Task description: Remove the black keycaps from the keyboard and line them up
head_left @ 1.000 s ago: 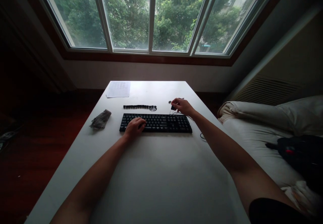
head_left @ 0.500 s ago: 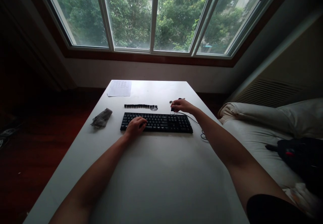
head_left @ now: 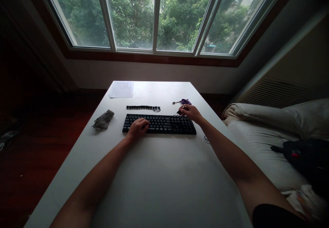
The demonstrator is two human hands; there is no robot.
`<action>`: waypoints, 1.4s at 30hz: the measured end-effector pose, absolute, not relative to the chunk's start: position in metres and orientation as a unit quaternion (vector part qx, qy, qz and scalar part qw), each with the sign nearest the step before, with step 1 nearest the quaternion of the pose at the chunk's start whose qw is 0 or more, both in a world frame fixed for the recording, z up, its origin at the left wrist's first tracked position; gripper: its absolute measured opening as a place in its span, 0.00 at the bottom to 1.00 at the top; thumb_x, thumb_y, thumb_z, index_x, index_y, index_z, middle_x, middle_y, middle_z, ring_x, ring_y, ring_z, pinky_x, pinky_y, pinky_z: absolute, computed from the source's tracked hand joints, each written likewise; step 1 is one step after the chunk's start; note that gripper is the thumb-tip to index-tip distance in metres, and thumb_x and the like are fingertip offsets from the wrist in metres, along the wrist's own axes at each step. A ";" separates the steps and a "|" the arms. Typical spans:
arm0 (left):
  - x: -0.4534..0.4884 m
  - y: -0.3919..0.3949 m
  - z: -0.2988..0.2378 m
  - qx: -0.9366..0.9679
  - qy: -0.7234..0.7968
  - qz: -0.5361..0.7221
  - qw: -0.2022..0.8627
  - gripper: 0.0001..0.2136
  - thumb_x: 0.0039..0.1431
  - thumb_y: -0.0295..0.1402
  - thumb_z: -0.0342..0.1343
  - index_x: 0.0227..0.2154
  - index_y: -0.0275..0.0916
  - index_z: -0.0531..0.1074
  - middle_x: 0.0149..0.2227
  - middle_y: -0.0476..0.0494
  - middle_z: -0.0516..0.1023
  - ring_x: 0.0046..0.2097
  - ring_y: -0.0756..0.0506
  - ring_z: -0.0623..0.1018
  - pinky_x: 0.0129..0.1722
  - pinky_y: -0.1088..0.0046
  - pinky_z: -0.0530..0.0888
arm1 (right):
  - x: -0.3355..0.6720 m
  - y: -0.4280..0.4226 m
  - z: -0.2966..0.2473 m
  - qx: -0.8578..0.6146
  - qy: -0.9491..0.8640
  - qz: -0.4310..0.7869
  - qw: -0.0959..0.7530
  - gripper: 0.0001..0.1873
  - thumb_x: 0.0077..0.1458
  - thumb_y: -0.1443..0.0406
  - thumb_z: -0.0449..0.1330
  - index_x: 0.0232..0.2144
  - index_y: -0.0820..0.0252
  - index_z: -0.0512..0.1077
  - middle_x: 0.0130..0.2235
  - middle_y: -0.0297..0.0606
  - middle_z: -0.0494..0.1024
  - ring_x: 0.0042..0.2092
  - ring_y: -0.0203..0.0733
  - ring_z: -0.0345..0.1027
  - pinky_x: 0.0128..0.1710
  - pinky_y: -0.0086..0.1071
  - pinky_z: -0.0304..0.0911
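Observation:
A black keyboard lies across the white table. My left hand rests on its left part, fingers laid over the keys, holding nothing I can see. Above the keyboard's right end, my right hand pinches a wire keycap puller, whose thin wire loops point down and to the left. Behind the keyboard runs a row of black keycaps, with a shiny round disc by its right end. A small purple brush lies just beyond my right hand.
A crumpled grey bag or cloth lies on the left of the white table. Printed paper is at the far left corner. The keyboard's cable curls under my right forearm. To the right stands a pale sofa with a dark bag.
My right hand has moved a little to the right and toward me with the keycap puller, uncovering the purple brush. My left hand has stayed in place.

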State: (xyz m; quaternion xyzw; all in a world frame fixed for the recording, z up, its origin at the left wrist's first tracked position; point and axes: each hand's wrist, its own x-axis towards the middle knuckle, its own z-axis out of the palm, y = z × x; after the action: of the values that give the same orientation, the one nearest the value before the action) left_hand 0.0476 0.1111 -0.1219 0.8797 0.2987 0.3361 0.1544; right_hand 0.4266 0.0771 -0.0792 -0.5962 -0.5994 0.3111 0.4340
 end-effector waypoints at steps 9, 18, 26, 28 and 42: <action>0.048 0.111 -0.123 0.881 0.297 0.335 0.153 0.06 0.64 0.32 0.53 0.40 0.44 0.75 0.41 0.44 0.77 0.45 0.44 0.76 0.48 0.64 0.73 | 0.422 0.064 -0.090 -0.589 -0.515 0.336 0.524 0.18 0.51 0.51 0.67 0.35 0.59 0.74 0.35 0.41 0.81 0.35 0.46 0.78 0.39 0.41 0.77; 0.049 0.112 -0.125 0.881 0.298 0.336 0.150 0.06 0.65 0.31 0.53 0.40 0.43 0.75 0.41 0.44 0.77 0.45 0.44 0.76 0.48 0.64 0.73 | 0.427 0.069 -0.096 -0.617 -0.473 0.317 0.543 0.21 0.51 0.49 0.65 0.36 0.60 0.73 0.33 0.41 0.80 0.35 0.48 0.78 0.38 0.43 0.77; 0.049 0.113 -0.124 0.881 0.299 0.333 0.152 0.06 0.64 0.31 0.53 0.40 0.44 0.75 0.41 0.44 0.77 0.45 0.43 0.76 0.48 0.63 0.73 | 0.387 0.055 -0.076 -0.567 -0.510 0.342 0.549 0.22 0.50 0.48 0.67 0.37 0.60 0.74 0.35 0.41 0.81 0.35 0.45 0.78 0.39 0.41 0.76; 0.049 0.113 -0.123 0.880 0.301 0.335 0.153 0.07 0.64 0.31 0.54 0.41 0.44 0.75 0.41 0.44 0.78 0.45 0.43 0.77 0.48 0.64 0.73 | 0.369 0.051 -0.072 -0.544 -0.529 0.363 0.541 0.23 0.51 0.48 0.66 0.38 0.60 0.75 0.36 0.41 0.81 0.35 0.45 0.78 0.39 0.40 0.76; 0.050 0.108 -0.119 0.879 0.293 0.338 0.163 0.13 0.60 0.31 0.58 0.48 0.46 0.74 0.42 0.45 0.77 0.43 0.44 0.77 0.47 0.65 0.74 | 0.285 0.043 -0.083 -0.440 -0.561 0.475 0.515 0.19 0.53 0.51 0.67 0.41 0.55 0.79 0.40 0.39 0.82 0.40 0.45 0.78 0.37 0.36 0.76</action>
State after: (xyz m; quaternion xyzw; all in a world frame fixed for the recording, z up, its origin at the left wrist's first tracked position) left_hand 0.0498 0.1085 -0.1188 0.8791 0.2933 0.3384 0.1634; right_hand 0.2851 0.0430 -0.0828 -0.4403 -0.5615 0.4748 0.5153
